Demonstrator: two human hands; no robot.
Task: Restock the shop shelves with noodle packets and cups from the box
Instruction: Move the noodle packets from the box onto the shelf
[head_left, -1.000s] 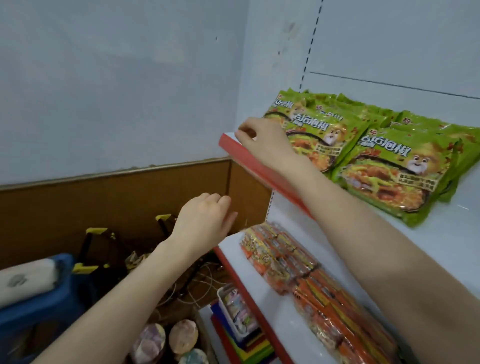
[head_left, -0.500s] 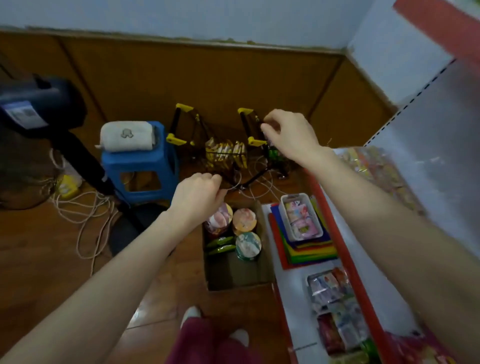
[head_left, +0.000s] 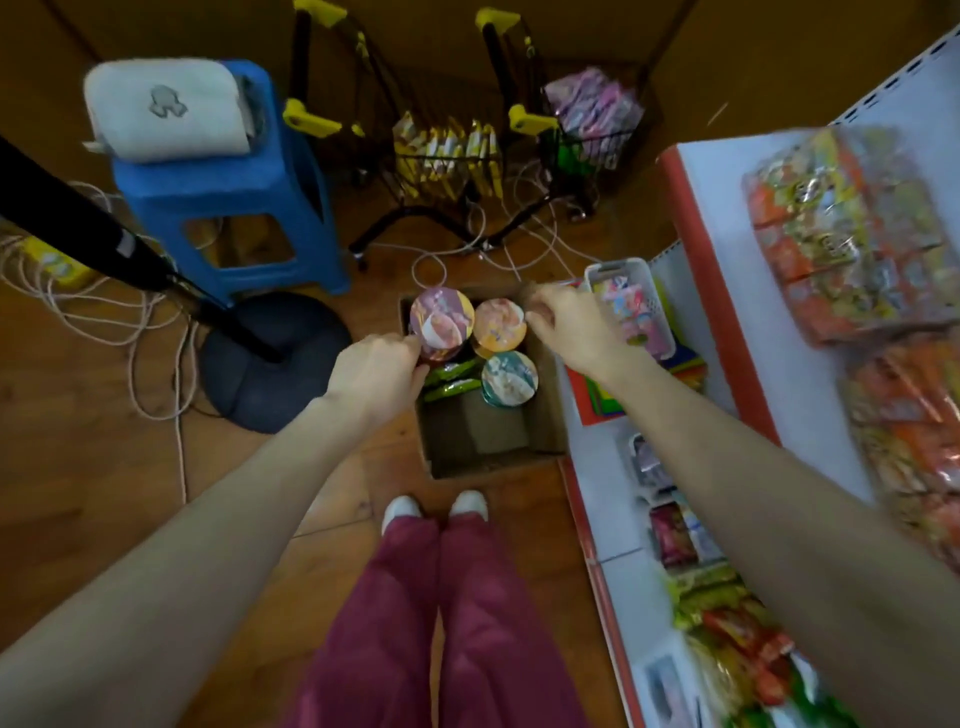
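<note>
Wooden flooring runs under everything, with brown wall panelling at the top of the view. Along the right side stands the white shelving with its red front edge, the upper tier carrying clear-wrapped orange noodle multipacks and the lower tiers more packets, blurred here. At upper left a blue plastic stool holds a white rolled towel. Beside the stool a dark round stand base sits on the floor, with pale cables looped around it. Two small black wire carts with yellow handles stand against the wall, packets inside them.

Between the feet and the carts sits the open cardboard box, tight against the bottom shelf. Its far end holds three noodle cups: a pink-lidded cup, an orange-lidded cup and a teal-lidded cup, with green noodle packets standing on edge beside the teal one (the near half of the box looks bare).

Left hand has curled fingers touching the side of the pink-lidded cup; whether it truly grips the cup I cannot tell. Right hand hovers over the box's far right corner, fingers loosely bent, fingertips just beside the orange lid, holding nothing visible.
</note>
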